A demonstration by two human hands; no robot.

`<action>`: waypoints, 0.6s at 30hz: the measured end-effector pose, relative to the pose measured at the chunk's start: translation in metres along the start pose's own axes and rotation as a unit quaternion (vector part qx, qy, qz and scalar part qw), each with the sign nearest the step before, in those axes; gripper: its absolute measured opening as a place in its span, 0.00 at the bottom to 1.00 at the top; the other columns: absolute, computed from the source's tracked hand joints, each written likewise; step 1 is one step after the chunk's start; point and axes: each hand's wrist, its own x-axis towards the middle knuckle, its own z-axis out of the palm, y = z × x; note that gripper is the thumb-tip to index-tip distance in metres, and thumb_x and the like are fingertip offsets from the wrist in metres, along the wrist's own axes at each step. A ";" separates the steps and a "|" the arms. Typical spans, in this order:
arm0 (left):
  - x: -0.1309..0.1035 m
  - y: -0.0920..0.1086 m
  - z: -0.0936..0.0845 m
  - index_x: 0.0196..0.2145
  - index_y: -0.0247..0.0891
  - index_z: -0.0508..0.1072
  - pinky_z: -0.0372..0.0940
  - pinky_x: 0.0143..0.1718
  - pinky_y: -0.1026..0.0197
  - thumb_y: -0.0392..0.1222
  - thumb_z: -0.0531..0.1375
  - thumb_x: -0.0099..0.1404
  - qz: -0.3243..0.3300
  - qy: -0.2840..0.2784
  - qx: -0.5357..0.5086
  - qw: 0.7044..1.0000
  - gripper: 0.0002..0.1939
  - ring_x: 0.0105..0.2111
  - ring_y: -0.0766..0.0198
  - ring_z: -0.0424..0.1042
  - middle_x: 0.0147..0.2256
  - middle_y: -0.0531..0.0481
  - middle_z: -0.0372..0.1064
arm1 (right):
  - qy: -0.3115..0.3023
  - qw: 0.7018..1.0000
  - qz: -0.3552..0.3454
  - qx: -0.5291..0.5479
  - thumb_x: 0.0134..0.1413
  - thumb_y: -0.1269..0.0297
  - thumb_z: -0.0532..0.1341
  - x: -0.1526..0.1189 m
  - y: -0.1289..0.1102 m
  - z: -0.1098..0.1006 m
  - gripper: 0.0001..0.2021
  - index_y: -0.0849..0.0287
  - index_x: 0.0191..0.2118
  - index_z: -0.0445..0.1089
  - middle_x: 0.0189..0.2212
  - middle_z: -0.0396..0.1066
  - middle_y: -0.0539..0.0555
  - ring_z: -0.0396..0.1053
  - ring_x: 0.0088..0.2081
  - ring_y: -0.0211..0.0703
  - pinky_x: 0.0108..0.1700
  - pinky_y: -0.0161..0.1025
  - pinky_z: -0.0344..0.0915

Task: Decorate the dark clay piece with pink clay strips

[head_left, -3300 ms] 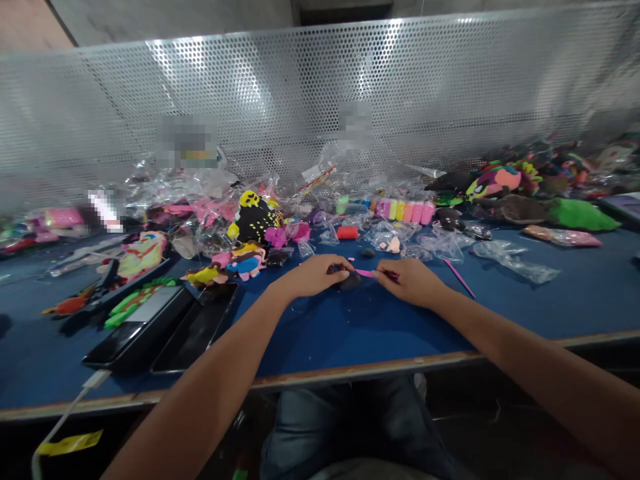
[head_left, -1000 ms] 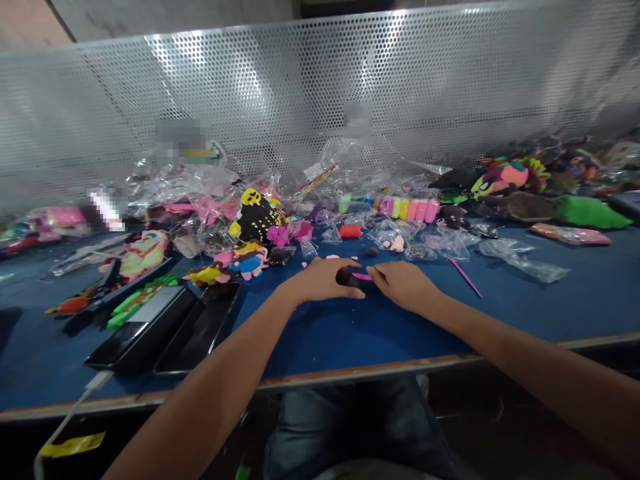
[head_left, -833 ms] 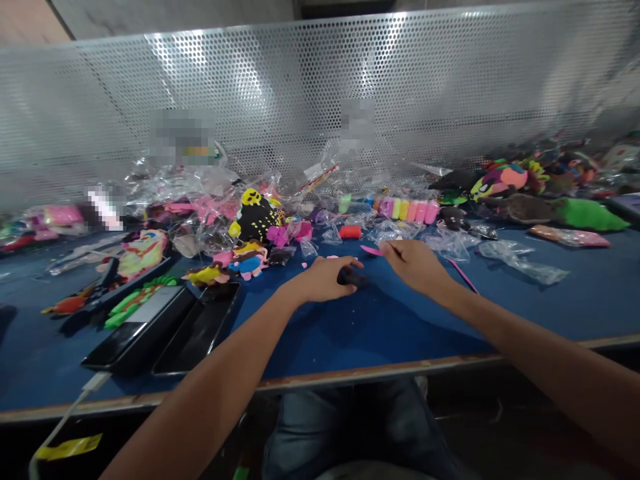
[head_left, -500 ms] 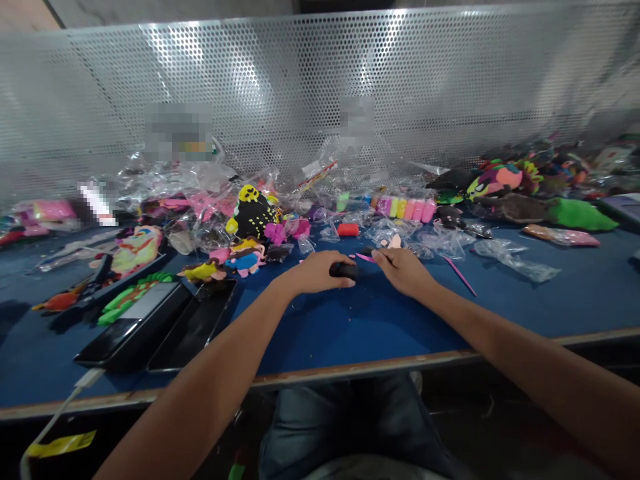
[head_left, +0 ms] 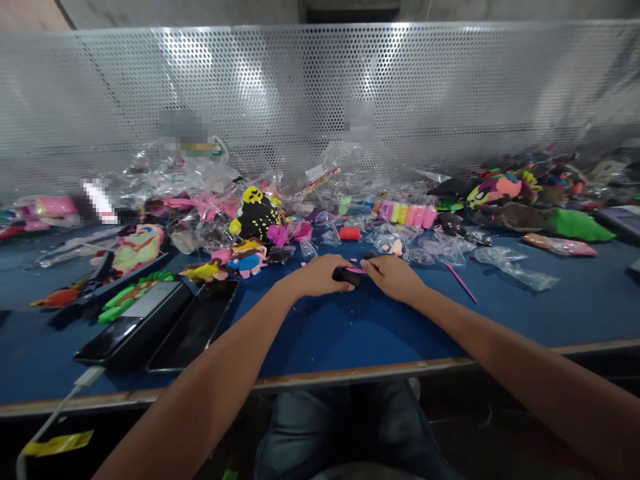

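Note:
My left hand [head_left: 320, 274] is closed around a small lump of black clay [head_left: 349, 276] above the blue tabletop. The fingers of my right hand [head_left: 395, 275] pinch a thin pink modelling tool [head_left: 357, 270], whose tip lies against the black lump. Behind my right hand shows another small dark piece [head_left: 369, 255], partly hidden. Just beyond it are pale pink clay bits [head_left: 393, 247] and a red clay cylinder [head_left: 349, 233]. To the right of my right hand, a purple stick [head_left: 461, 283] lies on the table.
A power bank [head_left: 133, 327] with a white cable and a dark phone [head_left: 197, 327] lie at the left front. Finished clay figures [head_left: 257, 217], clear plastic bags and packs of coloured clay [head_left: 406, 213] crowd the back. Behind them rises a perforated metal panel [head_left: 320, 80].
My right hand has brought the pink tool left and down, from apart to touching the black clay. My left hand keeps hold of the clay. The view has tilted slightly.

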 end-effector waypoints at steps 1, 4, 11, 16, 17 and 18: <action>-0.001 -0.001 -0.001 0.51 0.37 0.72 0.60 0.47 0.55 0.49 0.62 0.60 -0.002 0.000 -0.004 1.000 0.23 0.47 0.52 0.67 0.47 0.42 0.69 | -0.008 1.000 0.002 -0.009 0.66 0.58 0.46 0.002 -0.001 0.000 0.23 0.58 0.23 0.66 0.20 0.65 0.53 0.60 0.23 0.38 0.27 0.37 0.46; -0.003 -0.006 -0.004 0.54 0.39 0.69 0.61 0.46 0.57 0.49 0.64 0.58 -0.018 0.001 -0.039 0.999 0.27 0.46 0.54 0.68 0.48 0.44 0.70 | -0.020 1.000 0.004 -0.023 0.67 0.57 0.46 0.005 -0.002 -0.001 0.23 0.59 0.25 0.69 0.22 0.67 0.54 0.62 0.24 0.39 0.27 0.38 0.46; -0.012 -0.012 -0.017 0.40 0.39 0.71 0.62 0.41 0.60 0.46 0.65 0.56 -0.012 0.071 -0.048 0.996 0.15 0.39 0.61 0.69 0.40 0.50 0.72 | -0.044 0.996 0.018 -0.081 0.67 0.59 0.46 -0.002 -0.013 -0.002 0.23 0.60 0.27 0.72 0.26 0.72 0.57 0.68 0.28 0.42 0.27 0.38 0.44; -0.016 -0.003 -0.021 0.35 0.40 0.77 0.60 0.34 0.63 0.46 0.62 0.60 0.033 0.083 -0.021 0.996 0.09 0.33 0.64 0.70 0.35 0.51 0.75 | -0.023 0.998 0.028 -0.048 0.68 0.56 0.45 -0.001 -0.010 -0.001 0.25 0.60 0.27 0.72 0.26 0.73 0.56 0.69 0.28 0.40 0.27 0.37 0.47; -0.016 -0.002 -0.020 0.37 0.41 0.78 0.60 0.33 0.63 0.46 0.61 0.61 0.035 0.065 -0.020 0.997 0.10 0.33 0.64 0.70 0.35 0.51 0.76 | -0.019 0.998 0.031 -0.041 0.68 0.56 0.44 0.000 -0.009 -0.001 0.25 0.60 0.28 0.72 0.27 0.73 0.56 0.69 0.28 0.40 0.27 0.36 0.48; -0.015 -0.001 -0.019 0.40 0.43 0.79 0.60 0.33 0.63 0.47 0.61 0.61 0.033 0.048 -0.017 0.998 0.11 0.33 0.64 0.70 0.36 0.51 0.76 | -0.018 0.999 0.033 -0.040 0.68 0.56 0.44 0.001 -0.009 -0.001 0.25 0.60 0.28 0.73 0.27 0.74 0.56 0.69 0.28 0.40 0.27 0.36 0.48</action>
